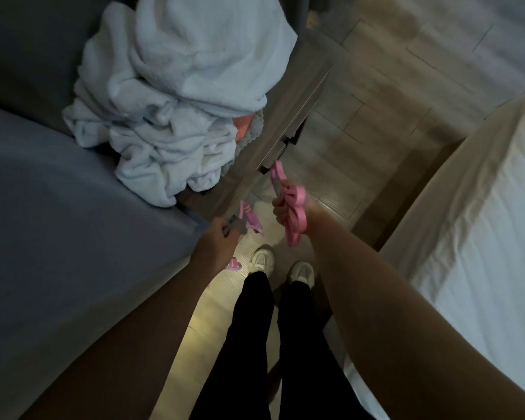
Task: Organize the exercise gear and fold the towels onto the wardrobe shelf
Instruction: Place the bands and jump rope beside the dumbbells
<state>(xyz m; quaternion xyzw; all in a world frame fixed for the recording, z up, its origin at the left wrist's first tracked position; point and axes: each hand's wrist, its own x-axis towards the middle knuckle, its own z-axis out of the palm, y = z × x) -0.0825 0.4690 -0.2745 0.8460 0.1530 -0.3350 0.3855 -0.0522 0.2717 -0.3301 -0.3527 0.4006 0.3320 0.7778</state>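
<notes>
**A:** We're between the left bed (pixel 58 207) and the right bed (pixel 467 222). The towels (pixel 176 95) are heaped unfolded on the stand (pixel 288 116). We see none folded, and the wardrobe shelf isn't in view.

**B:** Gear?

**A:** Our right hand (pixel 285 210) has its fingers clamped on a bunched pink band (pixel 296 207). Our left hand (pixel 222 234) is curled round a grey handle (pixel 234 227), with a pink strap (pixel 250 221) hanging off it. It's too blurred to tell whether the two pieces join.

**B:** Risks?

**A:** Biggest is the heap, which overhangs the stand's edge. If we brush it with an arm, it likely slides to the floor. Next, the loose loops dangle close to the stand and above our shoes (pixel 262 259), so we could snag or trip. If the band is stretched, a slipped grip could snap it back.

**B:** Counts?

**A:** Two beds, one stand. One towel heap, and we can't tell how many towels are in it. Two shoes. One orange item (pixel 243 128), tucked under the heap. Two hands, both full. One band bundle, one strap. One clear handle, maybe a second in our right hand.
</notes>
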